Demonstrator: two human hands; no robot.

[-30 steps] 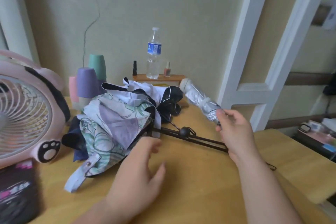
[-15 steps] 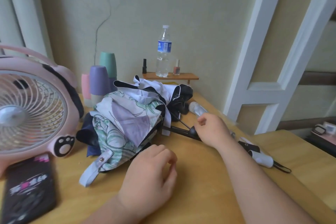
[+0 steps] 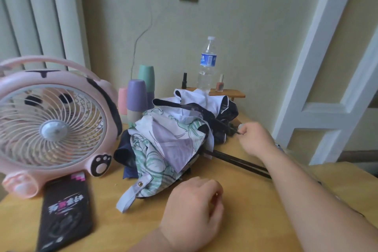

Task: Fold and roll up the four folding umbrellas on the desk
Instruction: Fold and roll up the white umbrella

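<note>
A pile of unfolded umbrellas lies mid-desk. On top is a floral white, green and lilac umbrella (image 3: 167, 149); its strap (image 3: 131, 198) trails toward me and its black shaft (image 3: 239, 161) points right. Behind it lies a black-and-white umbrella (image 3: 204, 104), and navy fabric (image 3: 124, 153) shows underneath. The silver umbrella's end (image 3: 242, 126) peeks out just above my right hand (image 3: 255, 139); the rest is hidden under my forearm. That hand pinches a thin dark rib of the black-and-white umbrella. My left hand (image 3: 194, 210) hovers over the desk, loosely curled and holding nothing.
A pink fan (image 3: 53, 127) stands at the left with a black phone (image 3: 65, 208) in front of it. Upturned cups (image 3: 137, 96), a water bottle (image 3: 207, 63) and a small wooden shelf (image 3: 231, 93) line the wall. The desk (image 3: 255, 221) ends at the right.
My right hand let go of the silver umbrella, which now lies on the desk, and moved left to the pile. My left hand curled shut.
</note>
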